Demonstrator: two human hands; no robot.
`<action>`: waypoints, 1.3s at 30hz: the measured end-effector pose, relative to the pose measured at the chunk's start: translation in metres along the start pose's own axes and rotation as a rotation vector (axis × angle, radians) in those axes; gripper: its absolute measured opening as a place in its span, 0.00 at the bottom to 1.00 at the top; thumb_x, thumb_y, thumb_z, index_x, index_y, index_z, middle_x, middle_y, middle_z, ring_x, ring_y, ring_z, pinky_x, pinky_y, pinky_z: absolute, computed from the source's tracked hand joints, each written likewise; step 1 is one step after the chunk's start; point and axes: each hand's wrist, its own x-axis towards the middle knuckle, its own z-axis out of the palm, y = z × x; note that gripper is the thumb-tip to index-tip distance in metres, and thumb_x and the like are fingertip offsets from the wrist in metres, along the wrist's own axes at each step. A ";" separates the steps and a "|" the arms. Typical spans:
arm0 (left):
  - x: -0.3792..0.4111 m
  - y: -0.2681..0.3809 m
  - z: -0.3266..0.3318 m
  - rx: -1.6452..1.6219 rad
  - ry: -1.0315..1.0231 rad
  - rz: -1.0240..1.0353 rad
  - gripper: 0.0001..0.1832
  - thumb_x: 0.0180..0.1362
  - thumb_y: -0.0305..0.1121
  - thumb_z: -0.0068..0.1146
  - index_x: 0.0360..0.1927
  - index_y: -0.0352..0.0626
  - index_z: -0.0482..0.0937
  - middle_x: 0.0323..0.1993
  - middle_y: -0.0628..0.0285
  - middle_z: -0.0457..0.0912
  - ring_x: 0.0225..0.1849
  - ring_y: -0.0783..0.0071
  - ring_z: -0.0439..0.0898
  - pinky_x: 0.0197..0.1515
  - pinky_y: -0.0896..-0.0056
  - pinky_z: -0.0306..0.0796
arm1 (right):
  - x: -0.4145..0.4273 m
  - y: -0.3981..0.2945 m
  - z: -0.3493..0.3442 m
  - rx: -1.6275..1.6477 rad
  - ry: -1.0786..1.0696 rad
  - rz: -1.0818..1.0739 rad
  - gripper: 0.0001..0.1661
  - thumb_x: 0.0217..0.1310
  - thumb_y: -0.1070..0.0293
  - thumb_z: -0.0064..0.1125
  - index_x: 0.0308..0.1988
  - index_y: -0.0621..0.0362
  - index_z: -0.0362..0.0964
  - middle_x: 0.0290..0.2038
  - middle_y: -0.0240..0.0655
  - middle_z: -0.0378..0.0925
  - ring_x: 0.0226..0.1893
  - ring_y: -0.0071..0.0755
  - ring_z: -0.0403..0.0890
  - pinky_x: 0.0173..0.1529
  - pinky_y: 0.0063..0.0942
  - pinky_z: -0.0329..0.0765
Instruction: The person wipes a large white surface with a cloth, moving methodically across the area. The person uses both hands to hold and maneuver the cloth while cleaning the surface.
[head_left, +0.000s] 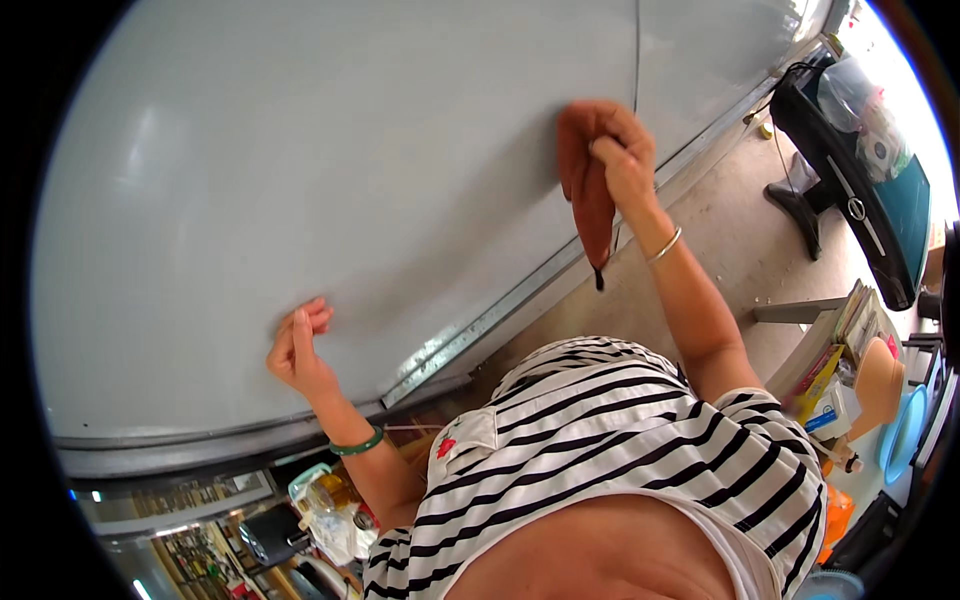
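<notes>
A reddish-brown cloth (592, 195) with a dark loop at its lower tip is bunched in my right hand (619, 154). That hand holds it against or just over a smooth light-grey panel (360, 172), near a thin dark seam; whether it touches the surface cannot be told. At the lower left, my left hand (304, 345) is near the same panel with its fingers curled and nothing seen in them. A green bangle circles my left wrist, and a silver one my right.
A metal edge strip (480, 330) borders the panel. At the right stand a black treadmill-like machine (847, 187) bearing plastic bags and a table (795, 352) with papers, a box and basins. Cluttered shelves (202, 555) are at the lower left.
</notes>
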 end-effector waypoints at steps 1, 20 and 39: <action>-0.002 0.002 -0.002 0.004 0.008 -0.004 0.17 0.65 0.32 0.53 0.26 0.31 0.85 0.34 0.51 0.87 0.32 0.65 0.86 0.33 0.73 0.74 | 0.007 -0.011 0.007 0.032 0.003 -0.013 0.28 0.50 0.87 0.39 0.49 0.60 0.76 0.39 0.33 0.81 0.41 0.25 0.79 0.50 0.22 0.74; -0.019 0.005 0.011 0.003 -0.075 -0.149 0.11 0.66 0.30 0.57 0.35 0.32 0.86 0.38 0.54 0.87 0.39 0.70 0.85 0.41 0.73 0.78 | -0.021 0.027 0.058 -0.479 0.187 -0.366 0.22 0.44 0.86 0.45 0.40 0.58 0.76 0.35 0.36 0.80 0.34 0.38 0.81 0.40 0.28 0.78; -0.004 0.018 0.024 -0.069 -0.008 -0.196 0.17 0.63 0.31 0.55 0.22 0.30 0.83 0.28 0.49 0.86 0.33 0.60 0.87 0.37 0.69 0.79 | -0.036 0.054 0.037 -0.707 0.208 -0.502 0.23 0.46 0.82 0.57 0.47 0.60 0.74 0.38 0.39 0.80 0.39 0.44 0.80 0.45 0.34 0.78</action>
